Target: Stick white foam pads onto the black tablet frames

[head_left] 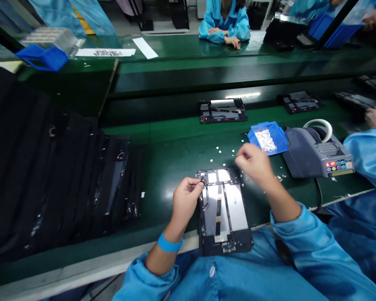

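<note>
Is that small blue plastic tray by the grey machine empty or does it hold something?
Not empty: the small blue plastic tray holds a heap of small white pieces.

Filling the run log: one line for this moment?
left hand: pinching tablet frame top-left corner | right hand: raised above frame, blurred | blue tray: beyond

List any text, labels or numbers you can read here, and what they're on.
None can be read.
Paper sheet at the far left: dark print, too blurred.
Grey machine: coloured buttons, any markings too small.
Tablet frame between left hand and right hand: no legible marking.
</note>
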`<act>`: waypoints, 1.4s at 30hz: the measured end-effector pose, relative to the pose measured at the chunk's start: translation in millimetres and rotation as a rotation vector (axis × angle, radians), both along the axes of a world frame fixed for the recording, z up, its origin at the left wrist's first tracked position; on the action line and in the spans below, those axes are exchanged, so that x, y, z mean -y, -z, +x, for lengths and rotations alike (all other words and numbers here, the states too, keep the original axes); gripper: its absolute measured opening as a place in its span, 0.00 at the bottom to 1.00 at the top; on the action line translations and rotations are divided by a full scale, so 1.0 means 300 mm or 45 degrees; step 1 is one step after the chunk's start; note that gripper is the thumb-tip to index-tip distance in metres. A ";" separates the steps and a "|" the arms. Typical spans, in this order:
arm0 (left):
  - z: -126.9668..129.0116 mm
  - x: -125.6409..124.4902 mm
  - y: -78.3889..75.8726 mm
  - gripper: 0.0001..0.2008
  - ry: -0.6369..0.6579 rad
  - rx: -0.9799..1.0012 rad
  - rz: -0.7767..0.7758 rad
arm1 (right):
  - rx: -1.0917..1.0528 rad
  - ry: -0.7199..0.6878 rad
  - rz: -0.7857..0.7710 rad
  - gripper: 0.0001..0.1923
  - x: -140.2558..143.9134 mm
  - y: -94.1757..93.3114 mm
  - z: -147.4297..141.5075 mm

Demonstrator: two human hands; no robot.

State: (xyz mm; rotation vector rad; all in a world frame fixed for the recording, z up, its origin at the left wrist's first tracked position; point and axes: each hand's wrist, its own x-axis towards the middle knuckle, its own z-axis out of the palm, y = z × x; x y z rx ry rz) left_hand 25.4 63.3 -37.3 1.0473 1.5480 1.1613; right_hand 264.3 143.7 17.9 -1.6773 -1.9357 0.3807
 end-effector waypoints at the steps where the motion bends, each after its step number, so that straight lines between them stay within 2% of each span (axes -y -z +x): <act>1: 0.001 -0.002 0.000 0.08 0.000 0.034 -0.008 | 0.086 0.188 0.001 0.06 -0.031 -0.025 0.067; 3: 0.004 0.000 -0.004 0.08 -0.003 0.052 -0.008 | 0.276 0.413 -0.058 0.09 -0.070 -0.064 0.159; 4: 0.005 0.003 -0.008 0.08 0.007 0.027 -0.005 | 0.329 0.417 -0.068 0.10 -0.073 -0.076 0.174; 5: 0.005 0.007 -0.014 0.08 0.025 -0.011 0.003 | 0.333 0.349 -0.063 0.10 -0.064 -0.084 0.166; 8: -0.012 0.020 -0.029 0.10 0.086 -0.152 0.062 | 0.154 -0.044 -0.106 0.13 0.003 -0.079 0.036; 10: -0.044 0.022 -0.034 0.09 0.099 -0.273 0.120 | 0.081 -0.214 -0.270 0.13 0.043 -0.064 -0.083; 13: -0.109 0.011 -0.036 0.09 0.169 -0.572 0.222 | 0.095 -0.285 -0.468 0.15 0.053 -0.037 -0.215; 17: -0.162 -0.015 -0.030 0.09 0.332 -0.884 0.400 | 0.171 -0.335 -0.533 0.17 0.019 0.006 -0.280; 22: -0.146 -0.036 -0.014 0.11 0.467 -1.027 0.539 | 0.269 -0.291 -0.582 0.14 0.002 0.035 -0.302; 30: -0.137 -0.043 0.006 0.13 0.526 -1.124 0.634 | 0.357 -0.287 -0.626 0.14 -0.012 0.036 -0.315; 37: -0.141 -0.068 -0.019 0.16 0.697 -1.387 0.669 | 0.407 -0.345 -0.588 0.13 -0.028 0.042 -0.307; 42: -0.142 -0.061 -0.051 0.17 0.820 -1.409 0.616 | 0.182 -0.376 -0.466 0.10 0.021 0.056 -0.243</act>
